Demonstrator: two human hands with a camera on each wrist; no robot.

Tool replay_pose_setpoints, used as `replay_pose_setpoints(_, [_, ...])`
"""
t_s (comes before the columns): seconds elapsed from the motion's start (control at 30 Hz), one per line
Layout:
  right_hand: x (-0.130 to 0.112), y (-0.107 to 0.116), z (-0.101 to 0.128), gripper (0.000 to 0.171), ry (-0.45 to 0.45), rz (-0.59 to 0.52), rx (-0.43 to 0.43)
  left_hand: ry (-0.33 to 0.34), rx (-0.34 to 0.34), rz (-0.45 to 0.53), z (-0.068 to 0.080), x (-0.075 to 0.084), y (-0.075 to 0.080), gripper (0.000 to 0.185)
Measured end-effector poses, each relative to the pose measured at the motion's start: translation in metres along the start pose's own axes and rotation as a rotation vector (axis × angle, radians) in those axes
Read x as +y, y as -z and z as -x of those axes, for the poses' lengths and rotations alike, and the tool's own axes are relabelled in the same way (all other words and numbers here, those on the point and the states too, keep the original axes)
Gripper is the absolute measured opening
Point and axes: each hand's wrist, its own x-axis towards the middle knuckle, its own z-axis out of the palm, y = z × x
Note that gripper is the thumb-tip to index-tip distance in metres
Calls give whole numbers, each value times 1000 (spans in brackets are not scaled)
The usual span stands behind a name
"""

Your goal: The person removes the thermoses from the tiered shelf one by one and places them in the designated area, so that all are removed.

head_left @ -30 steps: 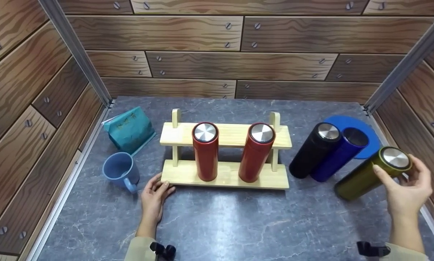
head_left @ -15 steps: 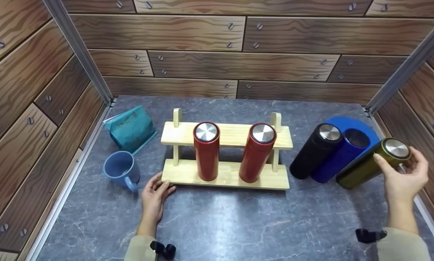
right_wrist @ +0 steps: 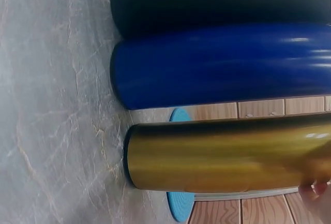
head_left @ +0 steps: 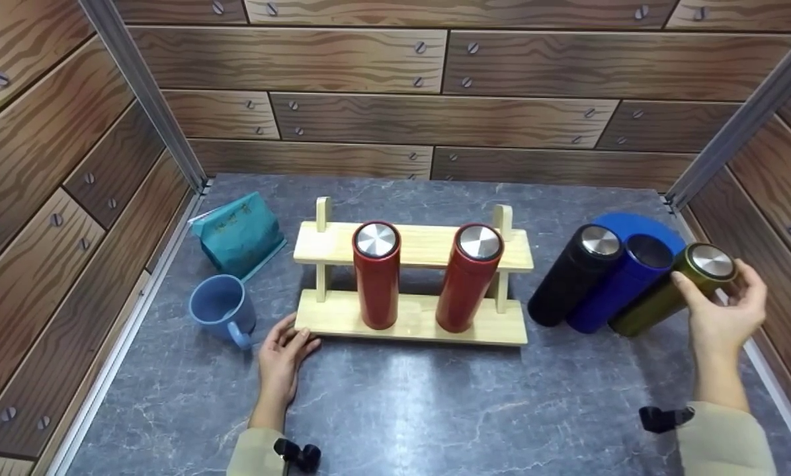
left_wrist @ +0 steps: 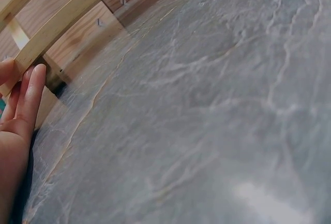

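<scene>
My right hand (head_left: 726,311) grips an olive-green thermos (head_left: 660,297) near its silver lid. It stands beside a blue thermos (head_left: 607,291), with a narrow gap between them in the right wrist view. Left of the blue one is a black thermos (head_left: 564,284). My left hand (head_left: 282,360) pinches the front left corner of a two-tier wooden rack (head_left: 414,324), thumb on top and fingers under the board (left_wrist: 57,25) in the left wrist view. Two red thermoses, a left one (head_left: 377,291) and a right one (head_left: 465,291), stand upright on its lower shelf.
A blue mug (head_left: 220,307) sits left of the rack, with a teal pouch (head_left: 237,235) behind it. Behind the thermoses at right lies a round blue mat (head_left: 640,225). Wood-patterned walls (head_left: 395,119) enclose the grey marbled table (head_left: 395,410).
My right hand has moved the olive-green thermos left and away from me, closer to the blue one. My left hand keeps its place at the rack's corner.
</scene>
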Motion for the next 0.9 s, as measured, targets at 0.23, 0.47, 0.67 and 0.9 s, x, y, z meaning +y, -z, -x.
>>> replay_pose_setpoints(0.23, [2, -1, -1, 71, 1, 13, -10, -4, -7, -3, 1, -1, 1, 54])
replay_pose_setpoints(0.47, [2, -4, -4, 72, 12, 54, -73, -9, 0, 3, 0, -1, 1, 53])
replay_pose_setpoints(0.67, [5, -4, -4, 72, 45, 109, -106, -14, -12, -2, 0, -1, 1, 53])
replay_pose_setpoints(0.9, [7, -4, -2, 71, 46, 62, -116, -12, -12, -14, -1, -2, 2, 54])
